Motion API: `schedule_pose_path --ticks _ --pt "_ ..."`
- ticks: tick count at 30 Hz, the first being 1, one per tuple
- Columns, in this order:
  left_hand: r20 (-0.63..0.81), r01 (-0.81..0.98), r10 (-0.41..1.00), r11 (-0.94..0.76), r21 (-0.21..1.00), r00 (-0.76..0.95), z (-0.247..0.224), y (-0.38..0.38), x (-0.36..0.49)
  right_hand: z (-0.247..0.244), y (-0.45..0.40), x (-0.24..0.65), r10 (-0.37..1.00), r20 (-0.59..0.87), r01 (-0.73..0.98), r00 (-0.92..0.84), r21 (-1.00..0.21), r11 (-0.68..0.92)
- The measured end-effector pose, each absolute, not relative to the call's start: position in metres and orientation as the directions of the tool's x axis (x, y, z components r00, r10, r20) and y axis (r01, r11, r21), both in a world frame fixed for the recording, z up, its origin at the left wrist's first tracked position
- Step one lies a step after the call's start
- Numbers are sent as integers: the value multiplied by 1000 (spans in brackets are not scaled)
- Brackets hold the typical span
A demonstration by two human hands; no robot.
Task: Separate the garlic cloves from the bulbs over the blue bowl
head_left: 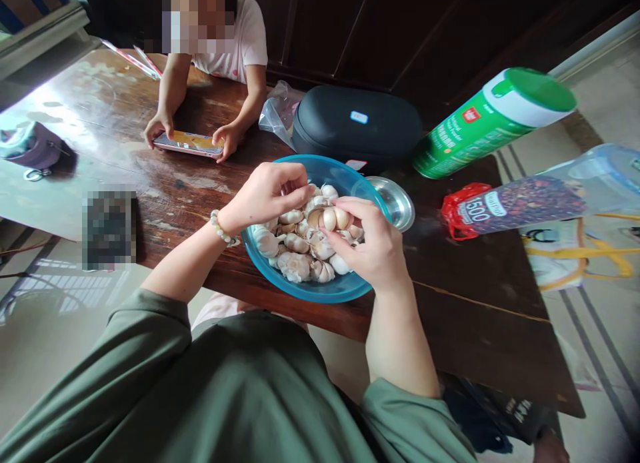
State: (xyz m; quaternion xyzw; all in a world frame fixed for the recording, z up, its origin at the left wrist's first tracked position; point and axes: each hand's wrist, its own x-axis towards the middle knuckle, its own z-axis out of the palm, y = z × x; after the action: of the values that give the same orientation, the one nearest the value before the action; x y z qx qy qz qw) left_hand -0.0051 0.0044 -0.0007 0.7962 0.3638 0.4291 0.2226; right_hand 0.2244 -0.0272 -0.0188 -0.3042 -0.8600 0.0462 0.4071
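A blue plastic bowl (320, 295) full of white garlic bulbs (295, 266) stands at the table's near edge. Over its right side, my right hand (375, 240) grips a partly opened garlic bulb (329, 218) between thumb and fingers, its pale cloves showing. My left hand (275, 195), with a beaded bracelet at the wrist, hovers above the bowl's left side, close to that bulb. Its fingers are curled in and the thumb presses against them; whatever they pinch, if anything, is hidden.
Behind the bowl sit a black case (357, 123) and a small metal bowl (393, 203). A green canister (493, 123) and a clear plastic jar (545, 193) stand to the right. Across the wooden table (170, 213), another person holds a phone (190, 143). A purple pouch (37, 146) lies far left.
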Motion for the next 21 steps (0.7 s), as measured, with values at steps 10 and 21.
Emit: schedule_pose_path --ticks 10,21 --pt "545 382 632 -772 508 550 0 -1 -1 -17 -27 224 568 665 512 -485 -310 801" --pt "539 384 606 -792 475 585 1 -1 -2 -15 -28 224 529 636 482 -562 -268 834"
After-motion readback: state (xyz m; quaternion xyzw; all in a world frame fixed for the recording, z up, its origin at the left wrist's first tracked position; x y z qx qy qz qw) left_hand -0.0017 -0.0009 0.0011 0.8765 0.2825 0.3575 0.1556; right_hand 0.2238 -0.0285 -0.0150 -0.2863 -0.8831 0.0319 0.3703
